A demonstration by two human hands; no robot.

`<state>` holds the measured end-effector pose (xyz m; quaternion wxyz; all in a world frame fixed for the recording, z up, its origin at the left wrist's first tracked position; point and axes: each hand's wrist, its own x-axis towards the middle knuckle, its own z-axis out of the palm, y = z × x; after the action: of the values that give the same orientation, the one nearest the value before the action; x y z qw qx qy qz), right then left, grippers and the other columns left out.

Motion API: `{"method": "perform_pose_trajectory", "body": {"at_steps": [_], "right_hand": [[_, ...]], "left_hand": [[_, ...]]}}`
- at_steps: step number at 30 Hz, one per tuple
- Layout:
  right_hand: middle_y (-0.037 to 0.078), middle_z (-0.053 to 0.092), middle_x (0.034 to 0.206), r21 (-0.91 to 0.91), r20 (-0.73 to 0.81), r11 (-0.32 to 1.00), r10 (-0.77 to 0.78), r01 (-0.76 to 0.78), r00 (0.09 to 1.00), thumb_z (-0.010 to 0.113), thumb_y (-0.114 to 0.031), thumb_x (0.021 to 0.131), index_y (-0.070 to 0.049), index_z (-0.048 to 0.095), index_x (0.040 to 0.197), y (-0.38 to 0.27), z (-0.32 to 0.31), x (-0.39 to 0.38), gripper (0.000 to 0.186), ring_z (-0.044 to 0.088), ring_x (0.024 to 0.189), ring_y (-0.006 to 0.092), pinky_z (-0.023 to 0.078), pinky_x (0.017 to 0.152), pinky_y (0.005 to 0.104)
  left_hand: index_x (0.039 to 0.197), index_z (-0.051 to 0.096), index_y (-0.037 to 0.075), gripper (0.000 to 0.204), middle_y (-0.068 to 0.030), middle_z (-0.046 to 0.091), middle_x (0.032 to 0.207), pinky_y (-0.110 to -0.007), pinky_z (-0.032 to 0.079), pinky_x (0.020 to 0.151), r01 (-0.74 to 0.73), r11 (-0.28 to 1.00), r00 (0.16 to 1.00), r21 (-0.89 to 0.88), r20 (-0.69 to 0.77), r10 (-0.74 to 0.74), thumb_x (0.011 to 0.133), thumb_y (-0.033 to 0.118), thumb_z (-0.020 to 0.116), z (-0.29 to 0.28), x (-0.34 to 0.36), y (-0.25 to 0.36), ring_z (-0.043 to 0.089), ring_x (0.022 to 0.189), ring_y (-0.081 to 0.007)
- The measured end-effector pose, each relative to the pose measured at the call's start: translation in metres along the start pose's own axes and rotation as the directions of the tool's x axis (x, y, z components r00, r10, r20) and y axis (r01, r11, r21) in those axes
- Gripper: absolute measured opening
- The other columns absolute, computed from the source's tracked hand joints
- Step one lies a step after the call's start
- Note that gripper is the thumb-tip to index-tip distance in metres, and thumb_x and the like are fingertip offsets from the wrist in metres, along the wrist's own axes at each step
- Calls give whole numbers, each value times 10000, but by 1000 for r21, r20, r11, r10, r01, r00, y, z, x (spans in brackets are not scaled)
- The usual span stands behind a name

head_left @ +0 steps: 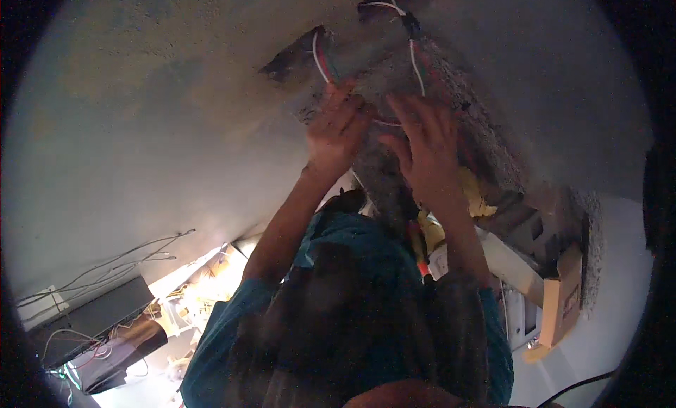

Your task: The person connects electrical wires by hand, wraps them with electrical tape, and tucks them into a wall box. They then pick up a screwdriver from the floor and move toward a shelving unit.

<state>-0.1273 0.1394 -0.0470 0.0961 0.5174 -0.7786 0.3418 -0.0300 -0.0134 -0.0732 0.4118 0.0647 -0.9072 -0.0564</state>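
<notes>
Two hands reach a rough wall channel at upper centre. Left hand (336,130) pinches the white wire (318,59). Right hand (426,151) lies spread, grip wide, beside the second wire (417,70).

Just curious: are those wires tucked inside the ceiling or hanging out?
Hanging out. The wires loop from a broken hole in the ceiling, above the raised hands.

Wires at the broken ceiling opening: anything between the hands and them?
Nothing visible. The left hand already has its fingers on the white wire at the opening's edge. The right hand is spread just below the second white wire, with only rough plaster around it.
</notes>
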Motion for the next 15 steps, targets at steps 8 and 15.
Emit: {"method": "perform_pose_trajectory", "body": {"at_steps": [8, 15], "right_hand": [[62, 583, 971, -50, 110, 994, -91, 97, 990, 628, -36, 807, -181, 593, 1255, 5, -43, -13, 472, 557, 969, 278, 409, 910, 449], [47, 672, 911, -30, -291, 960, -275, 279, 916, 642, 32, 781, -120, 653, 1111, -3, -49, 13, 363, 605, 810, 235, 455, 778, 387]], "left_hand": [[870, 675, 80, 243, -76, 652, 904, -418, 514, 945, -4, 988, 1000, -153, -10, 3, 645, -13, 666, -36, 18, 3, 632, 1062, -265], [877, 659, 27, 126, -116, 673, 914, -334, 541, 813, 255, 874, 943, -414, -93, -319, 784, -58, 651, -58, 27, 12, 677, 898, -256]]}}
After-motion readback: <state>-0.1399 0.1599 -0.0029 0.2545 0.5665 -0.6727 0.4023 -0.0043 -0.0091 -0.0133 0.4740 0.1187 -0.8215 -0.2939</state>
